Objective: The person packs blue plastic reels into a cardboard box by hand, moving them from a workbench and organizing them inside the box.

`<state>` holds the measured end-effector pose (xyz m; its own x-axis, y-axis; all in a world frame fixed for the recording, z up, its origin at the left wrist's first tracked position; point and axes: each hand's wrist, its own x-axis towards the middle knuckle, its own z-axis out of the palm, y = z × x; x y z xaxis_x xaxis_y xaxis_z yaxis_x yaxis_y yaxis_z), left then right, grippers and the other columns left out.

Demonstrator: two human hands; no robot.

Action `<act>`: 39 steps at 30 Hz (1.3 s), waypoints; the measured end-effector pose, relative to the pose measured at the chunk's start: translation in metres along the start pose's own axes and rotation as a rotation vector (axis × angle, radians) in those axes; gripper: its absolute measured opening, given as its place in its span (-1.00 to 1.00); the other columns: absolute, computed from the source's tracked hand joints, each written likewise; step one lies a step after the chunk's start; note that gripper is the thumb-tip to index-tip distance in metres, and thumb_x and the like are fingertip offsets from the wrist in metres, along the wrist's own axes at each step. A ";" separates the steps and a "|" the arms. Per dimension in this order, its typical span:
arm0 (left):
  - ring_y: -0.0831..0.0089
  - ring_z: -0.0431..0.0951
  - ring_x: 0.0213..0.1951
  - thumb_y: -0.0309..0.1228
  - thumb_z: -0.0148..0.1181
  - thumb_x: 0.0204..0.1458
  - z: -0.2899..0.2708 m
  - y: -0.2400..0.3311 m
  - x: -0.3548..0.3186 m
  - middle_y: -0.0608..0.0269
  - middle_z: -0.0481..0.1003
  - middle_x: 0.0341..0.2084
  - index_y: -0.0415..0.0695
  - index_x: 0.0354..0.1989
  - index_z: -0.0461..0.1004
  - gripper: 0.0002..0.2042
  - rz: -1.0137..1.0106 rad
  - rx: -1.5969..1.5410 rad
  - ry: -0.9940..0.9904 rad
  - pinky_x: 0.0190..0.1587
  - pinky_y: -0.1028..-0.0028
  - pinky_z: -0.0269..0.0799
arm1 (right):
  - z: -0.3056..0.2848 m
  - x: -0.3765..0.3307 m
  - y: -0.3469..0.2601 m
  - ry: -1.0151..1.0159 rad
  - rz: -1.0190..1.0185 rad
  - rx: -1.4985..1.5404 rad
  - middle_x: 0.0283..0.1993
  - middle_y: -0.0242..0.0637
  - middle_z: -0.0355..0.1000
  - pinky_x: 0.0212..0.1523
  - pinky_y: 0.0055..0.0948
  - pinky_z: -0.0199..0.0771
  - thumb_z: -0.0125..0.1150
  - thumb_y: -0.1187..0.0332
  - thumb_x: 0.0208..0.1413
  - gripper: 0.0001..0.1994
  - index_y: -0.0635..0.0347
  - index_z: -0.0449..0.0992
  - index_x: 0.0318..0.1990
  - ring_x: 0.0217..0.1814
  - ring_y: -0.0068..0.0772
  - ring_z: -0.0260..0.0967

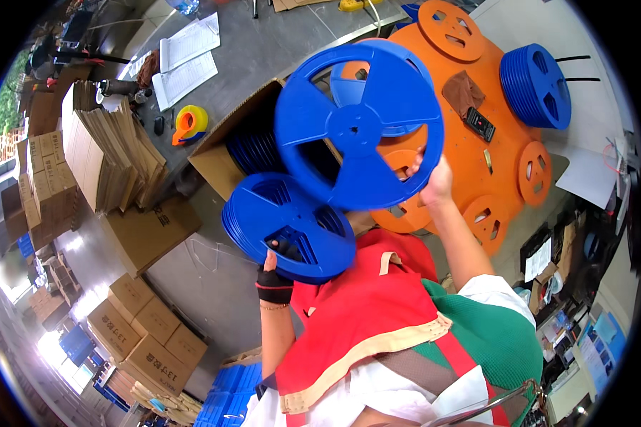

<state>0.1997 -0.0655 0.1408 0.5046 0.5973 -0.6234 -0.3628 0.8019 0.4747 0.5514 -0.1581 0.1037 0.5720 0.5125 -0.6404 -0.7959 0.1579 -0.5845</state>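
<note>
My right hand (pixel 435 181) grips the lower right rim of a large blue plastic reel (pixel 354 129) with wedge-shaped openings, its flat face turned toward me. Below and left of it, a stack of blue reels (pixel 292 220) is tilted against my front. In a black fingerless glove, my left hand (pixel 275 279) is closed on the lower edge of that stack, the gloved fingers showing through an opening. An open cardboard box (pixel 224 167) just behind holds more blue reels (pixel 255 151). Part of the box is hidden by the raised reel.
An orange round table (pixel 457 135) with orange discs carries a phone-like black device (pixel 480 124), a brown cloth (pixel 463 92) and, at its far right, blue reels on rods (pixel 535 85). Yellow tape (pixel 190 122) and papers (pixel 185 60) lie on the grey bench. Flattened cardboard (pixel 110 149) stands left.
</note>
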 end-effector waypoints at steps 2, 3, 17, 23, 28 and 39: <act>0.27 0.33 -0.14 0.04 0.13 -0.13 0.000 -0.008 -0.001 0.27 0.34 -0.20 -0.03 -0.11 0.29 -0.50 0.091 0.039 0.037 -0.08 0.21 0.29 | -0.017 -0.003 0.028 0.020 0.318 0.219 -0.69 -0.42 0.14 -0.61 -0.52 0.20 -0.21 0.16 0.11 -0.72 0.15 0.34 -0.40 -0.68 -0.53 0.12; 0.22 0.32 -0.09 0.09 0.14 -0.17 0.001 -0.011 0.000 0.24 0.34 -0.13 -0.05 -0.10 0.28 -0.45 0.134 0.064 0.059 -0.03 0.18 0.27 | -0.029 -0.004 0.044 0.028 0.452 0.265 -0.70 -0.44 0.12 -0.63 -0.51 0.19 -0.23 0.14 0.10 -0.71 0.14 0.33 -0.42 -0.70 -0.54 0.10; 0.34 0.47 -0.28 -0.43 0.28 -0.20 0.001 -0.043 -0.025 0.16 0.45 -0.36 -0.18 -0.21 0.32 -0.65 0.079 0.304 0.103 -0.14 0.36 0.37 | 0.014 -0.061 0.187 -0.811 0.428 -1.257 0.08 0.14 0.16 0.12 -0.35 0.12 0.17 -0.14 -0.17 -0.05 0.50 -0.09 0.15 0.15 -0.07 0.13; 0.38 0.41 -0.16 -0.39 0.30 -0.20 -0.002 -0.054 -0.018 0.22 0.40 -0.23 -0.21 -0.12 0.31 -0.56 -0.126 0.379 -0.017 -0.04 0.40 0.29 | -0.008 -0.035 0.229 -0.851 0.831 -1.014 -0.16 -0.13 0.32 -0.24 -0.53 0.34 0.29 0.21 -0.20 0.02 0.49 -0.39 0.20 -0.24 -0.46 0.33; 0.46 0.37 -0.13 -0.26 0.32 -0.20 -0.017 -0.055 -0.013 0.27 0.39 -0.22 -0.23 -0.03 0.27 -0.44 -0.254 0.405 -0.092 -0.02 0.46 0.25 | -0.027 -0.030 0.243 -0.953 0.953 -1.013 -0.09 -0.24 0.29 -0.23 -0.52 0.34 0.32 0.22 -0.19 -0.05 0.22 -0.27 0.25 -0.16 -0.48 0.30; 0.44 0.40 -0.16 -0.28 0.27 -0.15 -0.042 -0.039 0.015 0.24 0.42 -0.23 -0.26 0.02 0.24 -0.44 -0.198 0.332 -0.101 -0.04 0.47 0.27 | -0.029 -0.028 0.265 -0.714 1.002 -0.674 0.05 -0.22 0.25 0.07 -0.41 0.20 0.31 0.21 -0.19 -0.15 0.16 -0.10 0.23 0.10 -0.36 0.17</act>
<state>0.1879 -0.0872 0.0868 0.6196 0.4137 -0.6670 0.0144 0.8437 0.5366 0.3303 -0.1550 -0.0475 -0.5593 0.5102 -0.6534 -0.4375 -0.8511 -0.2900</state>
